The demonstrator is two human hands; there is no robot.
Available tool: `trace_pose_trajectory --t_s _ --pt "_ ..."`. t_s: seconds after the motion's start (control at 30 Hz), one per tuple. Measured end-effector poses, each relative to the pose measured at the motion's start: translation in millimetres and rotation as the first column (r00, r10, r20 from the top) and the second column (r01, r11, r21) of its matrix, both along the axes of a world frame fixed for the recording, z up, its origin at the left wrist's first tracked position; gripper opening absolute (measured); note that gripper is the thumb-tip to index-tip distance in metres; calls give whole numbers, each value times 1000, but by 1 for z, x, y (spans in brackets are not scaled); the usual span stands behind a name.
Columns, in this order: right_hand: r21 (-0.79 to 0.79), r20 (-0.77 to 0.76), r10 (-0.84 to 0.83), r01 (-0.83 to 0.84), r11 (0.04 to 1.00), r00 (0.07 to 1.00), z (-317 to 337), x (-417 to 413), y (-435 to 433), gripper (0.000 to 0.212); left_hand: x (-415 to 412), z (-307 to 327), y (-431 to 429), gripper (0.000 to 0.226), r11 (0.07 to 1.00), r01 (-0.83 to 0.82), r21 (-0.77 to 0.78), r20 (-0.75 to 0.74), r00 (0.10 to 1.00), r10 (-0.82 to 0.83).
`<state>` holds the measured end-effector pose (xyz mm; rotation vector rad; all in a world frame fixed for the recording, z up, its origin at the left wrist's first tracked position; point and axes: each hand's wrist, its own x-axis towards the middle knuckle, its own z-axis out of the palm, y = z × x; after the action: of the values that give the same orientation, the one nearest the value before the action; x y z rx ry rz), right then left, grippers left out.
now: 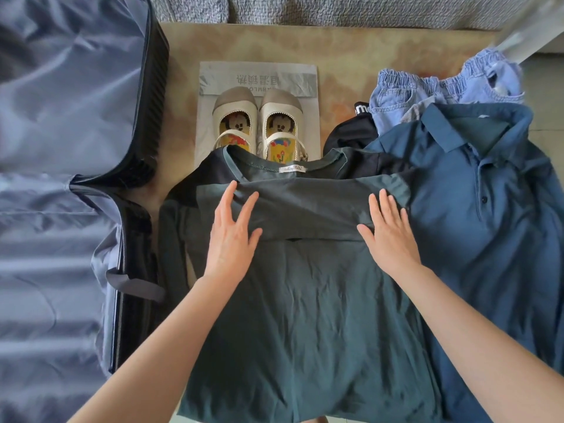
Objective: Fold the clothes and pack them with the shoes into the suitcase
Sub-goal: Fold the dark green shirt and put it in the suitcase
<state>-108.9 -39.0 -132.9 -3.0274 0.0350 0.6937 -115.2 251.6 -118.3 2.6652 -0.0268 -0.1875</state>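
The dark green shirt (305, 300) is lying on the tabletop (335, 50) beside the suitcase (61, 132). The left hand (232, 236) and right hand (392, 236), each grip flat-fingered, are pressing it. It looks soft and limp, likely best pinched at the hem.

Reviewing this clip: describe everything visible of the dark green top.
The dark green top is thin, soft-looking fabric with a round neckline and a white collar label. It lies flat, lightly creased, neck away from the person, a sleeve folded across the chest. The left hand and right hand press flat on that fold. Its collar hides the heels of the cream shoes; its right side meets the blue polo shirt.
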Motion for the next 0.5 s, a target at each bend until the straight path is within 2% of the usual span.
trace_pose_trajectory --t_s 0.13,0.23,0.3,0.4,0.43,0.5 --pt "66 28 -74 72 995 997 7 3 14 65 2 3 4 55 999 -11 -38 26 1000 12" --pt "204 130 -92 65 977 987 18 -5 34 64 -4 7 17 51 977 -165 -135 29 985 170" --pt "298 155 -108 57 953 982 24 -15 52 61 -12 9 30 54 953 -273 -131 -18 962 273" --pt "431 155 -169 87 898 973 27 -43 82 55 -34 14 45 54 873 -451 -183 -181 889 421" --pt "463 158 -178 86 882 971 26 -55 91 53 -46 16 45 52 856 -476 -203 -211 875 437" --pt "504 164 -181 76 861 970 21 -81 109 49 -80 19 40 50 879 -448 -165 -227 884 408"
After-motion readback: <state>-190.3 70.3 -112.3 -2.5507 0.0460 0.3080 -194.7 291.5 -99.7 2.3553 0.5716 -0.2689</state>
